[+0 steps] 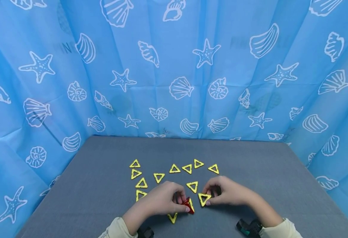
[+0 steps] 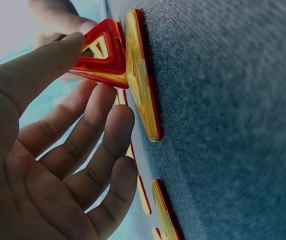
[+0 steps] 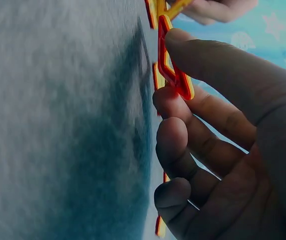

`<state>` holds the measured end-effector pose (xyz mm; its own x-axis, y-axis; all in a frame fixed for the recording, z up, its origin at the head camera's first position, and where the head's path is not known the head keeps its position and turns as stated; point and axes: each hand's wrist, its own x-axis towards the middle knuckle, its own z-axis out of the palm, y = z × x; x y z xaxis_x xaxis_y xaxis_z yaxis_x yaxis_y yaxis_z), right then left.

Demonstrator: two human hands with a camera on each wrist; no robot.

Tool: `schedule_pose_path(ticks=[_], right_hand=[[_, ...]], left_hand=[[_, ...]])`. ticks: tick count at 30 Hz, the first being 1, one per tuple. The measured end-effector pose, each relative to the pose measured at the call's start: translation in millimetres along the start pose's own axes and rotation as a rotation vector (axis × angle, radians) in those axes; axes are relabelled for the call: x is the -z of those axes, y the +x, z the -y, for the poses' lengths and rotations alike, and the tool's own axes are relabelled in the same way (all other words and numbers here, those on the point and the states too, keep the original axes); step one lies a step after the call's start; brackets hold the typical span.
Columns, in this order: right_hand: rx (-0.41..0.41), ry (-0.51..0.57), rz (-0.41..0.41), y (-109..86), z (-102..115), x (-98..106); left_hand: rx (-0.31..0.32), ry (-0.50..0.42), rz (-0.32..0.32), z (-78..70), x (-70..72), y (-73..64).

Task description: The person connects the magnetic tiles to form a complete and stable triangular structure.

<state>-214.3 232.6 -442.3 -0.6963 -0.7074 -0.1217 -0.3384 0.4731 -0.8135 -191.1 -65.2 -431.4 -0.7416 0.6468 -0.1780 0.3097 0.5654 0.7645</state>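
My left hand (image 1: 162,198) pinches a small cluster of joined triangular magnetic tiles (image 2: 116,52), red on the near faces with yellow edges, between thumb and fingers. A yellow triangular tile (image 2: 141,80) lies on the table right beside the cluster in the left wrist view. In the head view another yellow tile (image 1: 173,221) shows partly from under the left hand. To the right, my right hand (image 1: 229,191) grips a single yellow triangular tile (image 1: 204,194) by its edge, thumb against one side; its red side faces the right wrist view. The two held pieces are a short gap apart.
Several loose yellow triangular tiles lie flat beyond the hands, including one close by (image 1: 190,187), one at far right (image 1: 217,169) and a column at left (image 1: 137,193). They rest on a grey cloth-covered table (image 1: 102,168). A blue shell-print curtain (image 1: 162,99) surrounds its back and sides.
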Motion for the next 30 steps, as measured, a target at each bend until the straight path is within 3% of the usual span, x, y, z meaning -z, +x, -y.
schedule_pose_path(ticks=[7, 16, 30], right_hand=[[0.048, -0.003, 0.026, 2.0, 3.8, -6.3], [-0.003, -0.008, 0.011, 4.3, 11.3, -15.5], [-0.005, -0.015, -0.012, 7.1, 15.7, -21.8]], left_hand=[[-0.024, -0.003, 0.004, -0.9, 0.5, -1.2], [-0.022, -0.005, 0.015, -1.1, 0.3, -0.1], [-0.009, 0.001, 0.016, -1.8, -1.3, -0.5]])
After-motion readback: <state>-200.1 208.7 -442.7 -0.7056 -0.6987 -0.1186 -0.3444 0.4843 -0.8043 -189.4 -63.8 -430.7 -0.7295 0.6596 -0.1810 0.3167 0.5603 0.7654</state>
